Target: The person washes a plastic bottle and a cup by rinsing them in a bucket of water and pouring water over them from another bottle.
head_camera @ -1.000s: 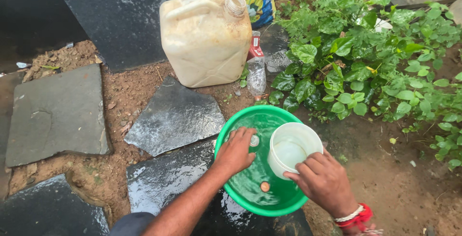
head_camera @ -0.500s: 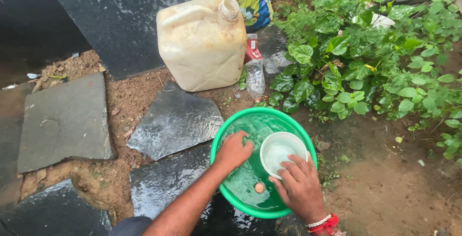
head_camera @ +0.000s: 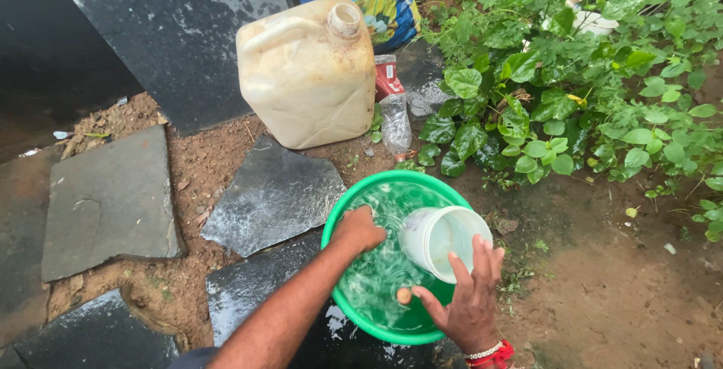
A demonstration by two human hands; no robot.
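Right grip [head_camera: 465,300] on tilted cup [head_camera: 442,239], cup inside basin [head_camera: 340,205]. Left grip [head_camera: 360,229] in basin, just left of cup, in water. Small round piece [head_camera: 404,295] in basin, just left of right grip's thumb (touching or not, cannot tell). Jerrycan [head_camera: 307,73] beyond both grips; bottle [head_camera: 395,117] right of jerrycan. Plants [head_camera: 572,90] beyond right grip. Stone slabs [head_camera: 273,194] left of left grip.

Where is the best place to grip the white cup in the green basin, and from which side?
Probably by its side wall, from the right: the white cup lies tilted in the green basin, its open mouth facing right, toward the right hand on its wall.
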